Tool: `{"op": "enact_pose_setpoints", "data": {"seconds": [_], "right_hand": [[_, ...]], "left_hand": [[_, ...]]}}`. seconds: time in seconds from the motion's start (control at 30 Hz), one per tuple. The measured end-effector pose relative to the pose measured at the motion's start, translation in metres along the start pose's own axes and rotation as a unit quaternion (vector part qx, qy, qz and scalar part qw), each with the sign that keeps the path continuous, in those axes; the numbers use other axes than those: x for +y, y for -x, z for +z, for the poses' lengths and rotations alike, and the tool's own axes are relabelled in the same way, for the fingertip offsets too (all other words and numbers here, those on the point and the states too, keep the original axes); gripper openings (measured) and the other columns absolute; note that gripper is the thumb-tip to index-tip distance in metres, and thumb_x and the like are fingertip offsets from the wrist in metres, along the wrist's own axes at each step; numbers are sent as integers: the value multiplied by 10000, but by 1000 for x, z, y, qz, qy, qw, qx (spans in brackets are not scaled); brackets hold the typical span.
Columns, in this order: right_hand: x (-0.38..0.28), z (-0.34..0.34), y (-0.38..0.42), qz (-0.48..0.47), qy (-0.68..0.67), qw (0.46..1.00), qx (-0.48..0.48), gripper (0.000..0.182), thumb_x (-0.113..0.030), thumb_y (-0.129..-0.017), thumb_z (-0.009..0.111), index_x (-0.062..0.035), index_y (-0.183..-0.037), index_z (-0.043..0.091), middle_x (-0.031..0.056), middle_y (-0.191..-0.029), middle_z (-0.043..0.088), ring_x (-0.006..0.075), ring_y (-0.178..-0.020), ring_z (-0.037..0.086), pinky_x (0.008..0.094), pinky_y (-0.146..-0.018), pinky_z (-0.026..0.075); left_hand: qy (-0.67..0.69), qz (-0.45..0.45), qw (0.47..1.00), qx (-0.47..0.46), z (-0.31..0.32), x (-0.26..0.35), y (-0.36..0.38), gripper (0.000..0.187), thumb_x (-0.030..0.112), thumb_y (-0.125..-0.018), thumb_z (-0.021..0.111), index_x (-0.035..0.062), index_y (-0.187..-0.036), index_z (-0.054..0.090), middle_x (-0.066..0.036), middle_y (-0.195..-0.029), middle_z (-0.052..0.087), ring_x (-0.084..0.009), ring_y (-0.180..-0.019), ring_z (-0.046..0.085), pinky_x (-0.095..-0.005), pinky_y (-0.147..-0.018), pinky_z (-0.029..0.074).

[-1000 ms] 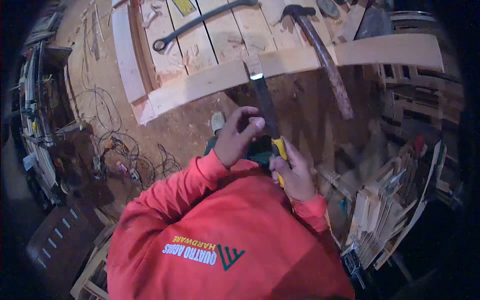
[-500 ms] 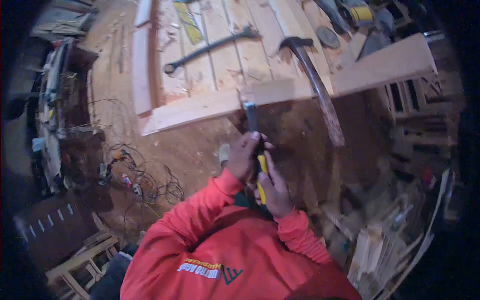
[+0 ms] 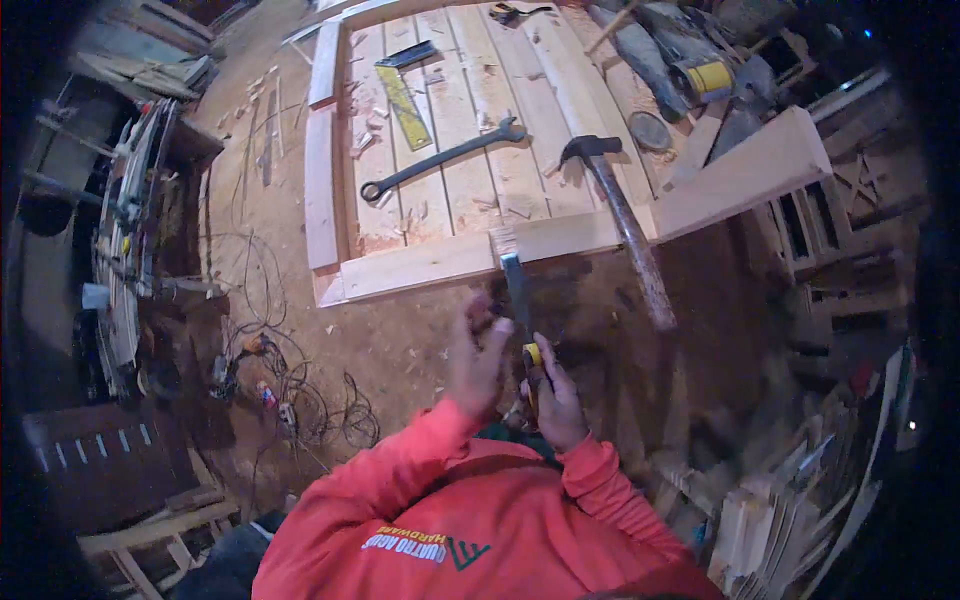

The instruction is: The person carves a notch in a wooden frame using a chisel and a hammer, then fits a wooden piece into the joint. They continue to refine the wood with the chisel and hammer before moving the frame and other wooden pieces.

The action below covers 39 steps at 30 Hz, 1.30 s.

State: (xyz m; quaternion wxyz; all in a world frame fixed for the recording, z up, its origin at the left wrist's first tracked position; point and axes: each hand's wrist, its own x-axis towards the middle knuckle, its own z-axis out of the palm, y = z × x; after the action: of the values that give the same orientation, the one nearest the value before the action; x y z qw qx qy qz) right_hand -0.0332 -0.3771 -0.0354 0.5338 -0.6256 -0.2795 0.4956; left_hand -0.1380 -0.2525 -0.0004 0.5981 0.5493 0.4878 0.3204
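My right hand (image 3: 559, 396) is wrapped round the yellow and black handle of a chisel (image 3: 517, 290). The chisel's metal blade points away from me, its tip at a notch (image 3: 504, 243) in the near rail of a wooden frame (image 3: 420, 265). Just left of the chisel, my left hand (image 3: 478, 360) is off the tool, its fingers apart and slightly blurred. A hammer (image 3: 622, 210) lies across the rail to the right, its handle sticking out towards me. On the slats beyond rest a large wrench (image 3: 440, 160) and a yellow-bladed square (image 3: 403, 108).
Wood shavings and a tape measure (image 3: 515, 13) lie on the slats. A yellow-banded object (image 3: 704, 78) and a round disc (image 3: 650, 131) are at the right. Tangled cables (image 3: 300, 395) lie on the floor at left; scrap wood (image 3: 770, 520) is piled at lower right.
My left hand has let go of the chisel and moved to its left, with fingers spread. The view has shifted, showing more of the slatted frame. The right hand still holds the handle.
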Motion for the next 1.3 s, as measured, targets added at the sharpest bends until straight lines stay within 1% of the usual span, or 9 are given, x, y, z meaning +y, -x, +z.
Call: {"op": "enact_pose_setpoints", "data": {"seconds": [0.1, 0.23, 0.37, 0.7, 0.87, 1.0, 1.07, 1.23, 1.3], "right_hand": [[-24, -1, 7, 69, -30, 997, 0, 573, -243, -1095, 459, -186, -1640, 294, -12, -836, 557, 37, -604, 486, 216, -487, 436], [-35, -1, 7, 124, -11, 992, 11, 571, -230, -1088, 476, -228, -1636, 316, -31, -787, 504, 38, -571, 441, 221, -506, 432], [-35, 7, 3, 126, 1, 992, 19, 575, -223, -1085, 482, -237, -1637, 320, -34, -769, 488, 42, -554, 416, 231, -506, 427], [-40, 10, -1, 133, -23, 991, 19, 578, -201, -1084, 474, -244, -1639, 318, -48, -775, 488, 40, -611, 428, 218, -543, 420], [-40, 14, 6, 145, -37, 988, 29, 567, -215, -1091, 470, -226, -1638, 322, -46, -768, 487, 38, -617, 431, 209, -549, 418], [-32, 15, 13, 107, -51, 993, 25, 546, -235, -1100, 469, -210, -1631, 342, -65, -772, 465, 23, -608, 402, 203, -525, 398], [-40, 19, 7, 137, -20, 990, 19, 537, -212, -1099, 461, -168, -1624, 352, -10, -843, 536, 85, -663, 493, 241, -617, 470], [-8, 17, -10, -142, 243, 957, 68, 518, -122, -1080, 438, -44, -1587, 365, 214, -1292, 609, 319, -1155, 623, 380, -1013, 475], [-17, 22, 3, -65, 164, 984, 40, 509, -94, -1070, 429, 0, -1568, 370, 286, -1492, 508, 380, -1400, 514, 420, -1149, 382]], "left_hand": [[-74, 318, 943, 56, -55, 97, 1, 369, 199, -1048, 572, -13, -1345, 520, -119, -1280, 601, -203, -1157, 585, -328, -966, 486], [-136, 635, 759, 37, -104, 208, 1, 376, 214, -1053, 561, -6, -1355, 520, -113, -1255, 612, -198, -1121, 593, -324, -945, 490], [-176, 712, 680, -9, -112, 249, 6, 383, 230, -1059, 549, 0, -1365, 520, -107, -1229, 623, -192, -1085, 601, -319, -925, 495], [-194, 752, 628, -38, -111, 252, -12, 404, 269, -1074, 521, 17, -1390, 521, -92, -1165, 650, -180, -995, 621, -308, -873, 506], [-180, 592, 783, 70, -105, 182, -31, 416, 288, -1081, 507, 25, -1403, 521, -84, -1133, 663, -173, -950, 630, -302, -848, 512], [-130, 111, 985, -36, -48, 44, -18, 425, 304, -1087, 495, 32, -1413, 522, -78, -1107, 674, -168, -914, 638, -297, -827, 516], [81, -228, 967, -83, -13, -21, -3, 466, 417, -1110, 428, 32, -1338, 555, -47, -1178, 645, -161, -1029, 604, -315, -882, 496], [276, -286, 899, -185, 22, -35, 5, 494, 489, -1122, 338, 64, -1166, 588, -52, -968, 655, -157, -822, 617, -308, -754, 517], [191, -178, 951, -166, 26, -51, 0, 498, 473, -1131, 296, 71, -1093, 588, -53, -909, 641, -156, -771, 600, -304, -734, 512]]}}
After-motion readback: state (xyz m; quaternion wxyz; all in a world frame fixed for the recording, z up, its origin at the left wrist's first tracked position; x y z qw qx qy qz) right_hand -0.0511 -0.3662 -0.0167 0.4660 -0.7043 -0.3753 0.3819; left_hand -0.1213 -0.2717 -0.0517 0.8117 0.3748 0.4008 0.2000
